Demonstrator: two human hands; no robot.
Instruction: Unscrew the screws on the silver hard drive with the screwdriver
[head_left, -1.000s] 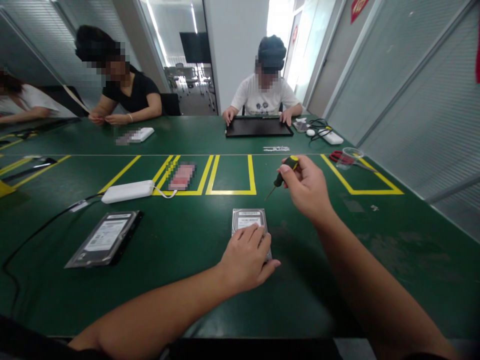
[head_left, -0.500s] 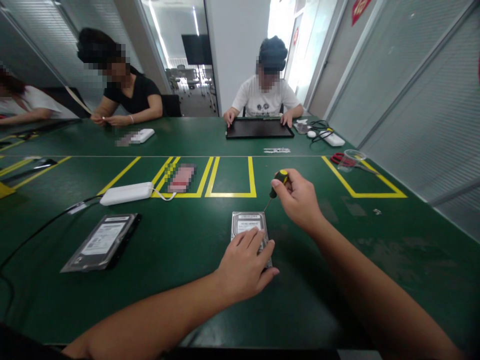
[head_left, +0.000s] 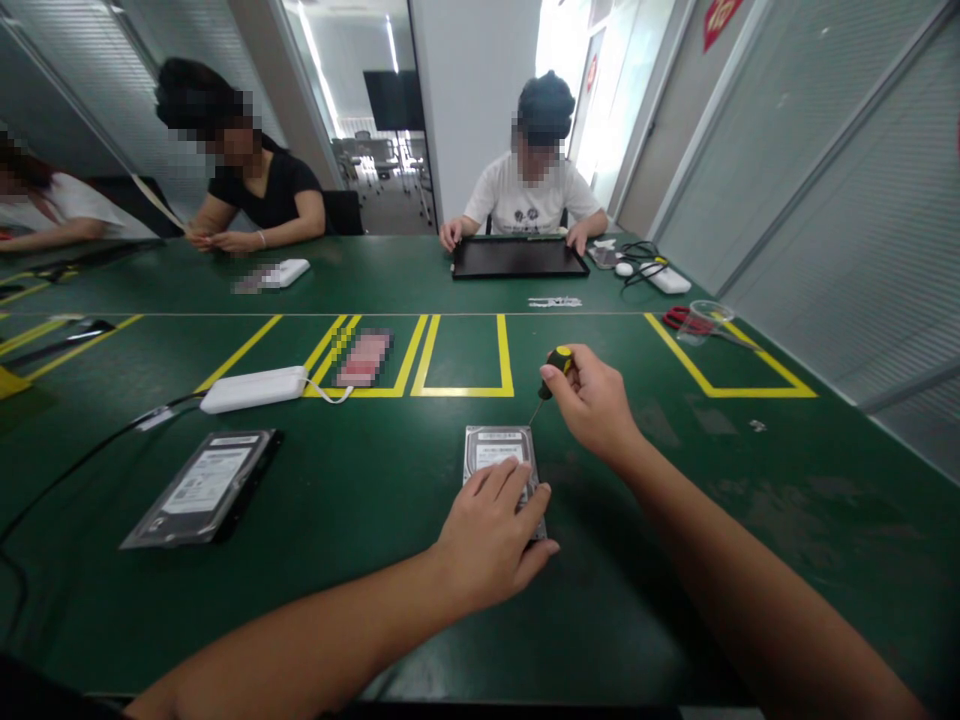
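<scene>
A silver hard drive (head_left: 501, 450) with a white label lies flat on the green table in front of me. My left hand (head_left: 495, 520) reaches across it and holds it down, fingers over its top and thumb by its near right corner, hiding the drive's nearer part. A green and yellow screwdriver (head_left: 552, 372) is gripped by its handle in my right hand (head_left: 592, 400). Its thin shaft slants down to the drive's far right corner, where the tip seems to touch; any screw there is too small to see.
Left on the table (head_left: 360, 480) lies another hard drive (head_left: 202, 485) in a clear bag. Beyond it are a white power bank (head_left: 255, 388) and a cabled phone (head_left: 365, 358). Red-handled scissors (head_left: 686, 320) and a clear cup (head_left: 709, 315) stand right. Across sits a person with a black tray (head_left: 521, 258).
The screwdriver and my right hand have shifted very slightly; its tip stays at the same corner. My left hand keeps its place on the drive. The person opposite has moved one hand outward along the tray.
</scene>
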